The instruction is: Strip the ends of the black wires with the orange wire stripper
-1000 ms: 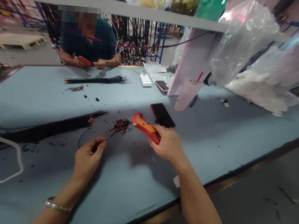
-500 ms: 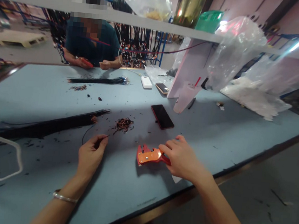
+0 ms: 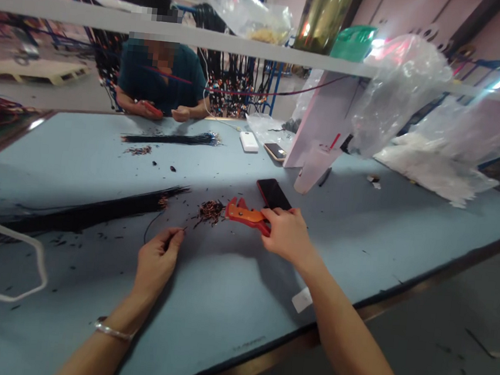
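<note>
Between the thumb and fingers of my left hand (image 3: 158, 261) is pinched a thin black wire (image 3: 151, 225), its short end poking out past the fingertips. My right hand (image 3: 287, 235) is wrapped round the handles of an orange and red wire stripper (image 3: 245, 215), held above the table with its jaws pointing left. Those jaws are beside a small heap of cut wire insulation bits (image 3: 210, 212). A long bundle of black wires (image 3: 83, 213) lies to the left, its stripped coppery ends near the heap.
A dark phone (image 3: 271, 192) lies behind my right hand. Further back are a white power bank (image 3: 249, 142), another phone (image 3: 275, 151), a plastic cup (image 3: 316, 167) and a second wire bundle (image 3: 170, 138). A white cable (image 3: 34, 243) loops at left. Across the table sits a co-worker (image 3: 163, 79).
My right hand has lifted the wire stripper up and away from me, toward the heap of bits. A white paper piece on the table is more exposed. My left hand keeps its pinch.
</note>
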Available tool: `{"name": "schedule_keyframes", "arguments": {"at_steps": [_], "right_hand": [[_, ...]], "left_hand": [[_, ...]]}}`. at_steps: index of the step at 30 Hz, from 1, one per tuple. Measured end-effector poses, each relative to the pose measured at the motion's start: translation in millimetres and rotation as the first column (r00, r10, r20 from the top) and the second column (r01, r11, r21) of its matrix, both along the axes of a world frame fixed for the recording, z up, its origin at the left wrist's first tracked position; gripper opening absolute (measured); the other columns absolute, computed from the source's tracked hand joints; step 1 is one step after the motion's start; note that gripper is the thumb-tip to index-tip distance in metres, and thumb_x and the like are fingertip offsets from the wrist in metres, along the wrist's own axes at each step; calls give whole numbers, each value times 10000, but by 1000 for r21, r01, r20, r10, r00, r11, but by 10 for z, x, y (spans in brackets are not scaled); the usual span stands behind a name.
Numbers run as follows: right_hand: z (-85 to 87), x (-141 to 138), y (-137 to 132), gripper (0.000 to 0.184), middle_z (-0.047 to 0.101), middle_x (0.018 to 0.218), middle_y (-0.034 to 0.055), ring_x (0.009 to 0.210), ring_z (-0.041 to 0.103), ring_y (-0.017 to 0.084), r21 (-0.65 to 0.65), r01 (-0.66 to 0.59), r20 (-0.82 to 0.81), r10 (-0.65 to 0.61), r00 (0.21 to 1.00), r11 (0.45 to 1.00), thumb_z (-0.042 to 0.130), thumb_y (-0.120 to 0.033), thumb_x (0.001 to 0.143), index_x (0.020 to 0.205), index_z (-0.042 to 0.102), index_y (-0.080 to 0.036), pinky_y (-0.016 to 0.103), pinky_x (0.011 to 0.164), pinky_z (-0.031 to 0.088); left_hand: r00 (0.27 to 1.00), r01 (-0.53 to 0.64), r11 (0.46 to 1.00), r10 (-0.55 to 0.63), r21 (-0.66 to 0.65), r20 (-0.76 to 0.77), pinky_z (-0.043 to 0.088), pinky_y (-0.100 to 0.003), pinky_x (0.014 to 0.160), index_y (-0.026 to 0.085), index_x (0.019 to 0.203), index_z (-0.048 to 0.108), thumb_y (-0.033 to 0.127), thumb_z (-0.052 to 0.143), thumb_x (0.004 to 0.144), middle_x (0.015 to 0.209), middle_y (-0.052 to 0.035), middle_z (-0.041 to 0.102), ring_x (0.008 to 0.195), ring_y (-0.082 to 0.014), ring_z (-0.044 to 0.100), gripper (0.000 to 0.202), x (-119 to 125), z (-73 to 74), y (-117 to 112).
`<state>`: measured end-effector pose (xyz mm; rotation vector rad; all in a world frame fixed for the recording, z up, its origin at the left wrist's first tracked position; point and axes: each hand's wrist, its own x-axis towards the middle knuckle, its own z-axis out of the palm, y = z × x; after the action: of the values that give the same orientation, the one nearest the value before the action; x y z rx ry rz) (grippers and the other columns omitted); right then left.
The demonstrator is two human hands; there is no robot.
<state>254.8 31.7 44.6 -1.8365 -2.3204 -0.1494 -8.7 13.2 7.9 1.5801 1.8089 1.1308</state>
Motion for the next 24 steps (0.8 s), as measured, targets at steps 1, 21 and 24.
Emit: {"name": "schedule_keyframes", "arguments": {"at_steps": [1, 21, 24], "right_hand": [[7, 62, -42, 310, 673, 869, 82, 784, 583, 224, -13, -7, 0, 7, 1000, 1000, 605, -239, 729, 1033, 633, -184, 344, 758, 261], [33, -204, 86, 281, 669, 890, 131, 817, 601, 272, 7, -40, 198, 38, 979, 999, 662, -225, 699, 969, 653, -148, 430, 847, 254], [60, -30, 34, 301, 673, 885, 123, 808, 602, 264, 17, -2, 199, -1, 980, 1000, 669, -257, 702, 986, 650, -158, 415, 825, 253]], "left_hand": [[1000, 3, 1000, -3, -3, -3, 464, -273, 690, 194, 833, 694, 452, 520, 795, 811, -36, 731, 776, -217, 631, 313, 1, -5, 1], [1000, -3, 1000, 3, 26, -23, 417, -236, 560, 175, 840, 710, 441, 510, 798, 657, -8, 650, 594, -165, 547, 336, -8, -25, 10], [1000, 2, 999, -3, 39, 18, 430, -231, 589, 163, 892, 707, 441, 516, 810, 662, -9, 638, 604, -160, 555, 347, 5, -42, 6]]}}
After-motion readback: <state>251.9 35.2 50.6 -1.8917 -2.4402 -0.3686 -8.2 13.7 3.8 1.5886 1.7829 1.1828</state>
